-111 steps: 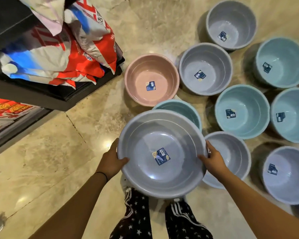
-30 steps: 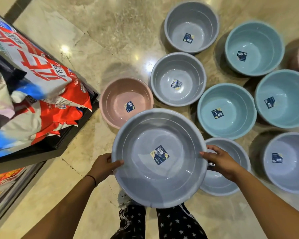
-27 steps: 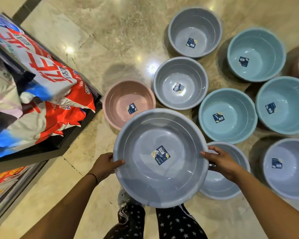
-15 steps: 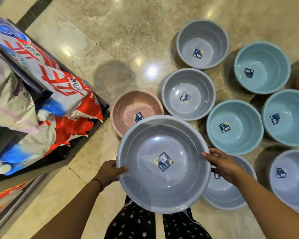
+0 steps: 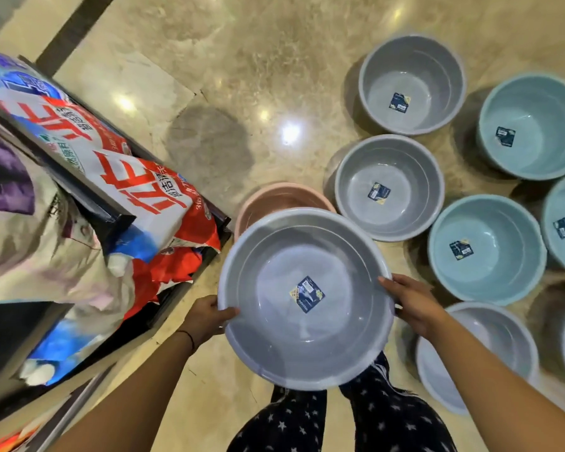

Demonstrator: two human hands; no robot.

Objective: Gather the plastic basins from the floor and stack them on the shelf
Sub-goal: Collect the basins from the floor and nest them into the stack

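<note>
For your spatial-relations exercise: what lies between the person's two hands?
The large grey basin, its rim held by the left hand and right hand; head view.

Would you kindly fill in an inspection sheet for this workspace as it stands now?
Surface: glossy beige marble floor, with light reflections.
Job's things: held grey basin lifted above the floor; pink basin, grey basins and blue basins stand upright on the floor, most showing a label inside.
Clutter: printed bags piled on the dark shelf at left.
Grippers: left hand and right hand grip the held grey basin at opposite rims.
Cables: nothing seen.
Surroundings: star-patterned trousers below the basin.
</note>
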